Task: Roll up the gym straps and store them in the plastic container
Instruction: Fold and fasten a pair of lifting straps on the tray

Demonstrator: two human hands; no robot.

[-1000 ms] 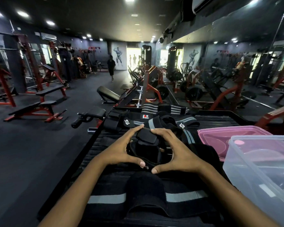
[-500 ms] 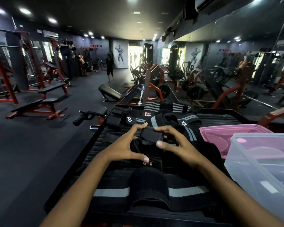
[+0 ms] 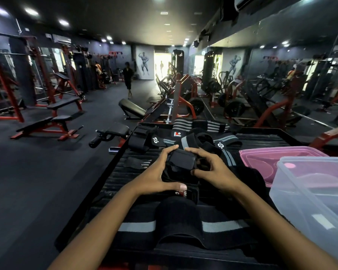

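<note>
Black strap roll [image 3: 180, 161] gripped between both curled hands, left [image 3: 156, 172] and right [image 3: 213, 170], above the table [image 3: 113, 176], beside the clear plastic container [image 3: 308, 191].

Red-framed weight benches [image 3: 47, 124] stand left; a person [image 3: 128, 78] walks beyond.

A big dark gym, red and black workout machines [image 3: 185, 98] standing in rows, flat benches [image 3: 47, 123] sitting on the black floor, round weight plates [image 3: 196, 108] hanging on bars, muscle-man posters [image 3: 144, 62] hanging on the far wall, long mirrors [image 3: 281, 75] showing it all again.
</note>
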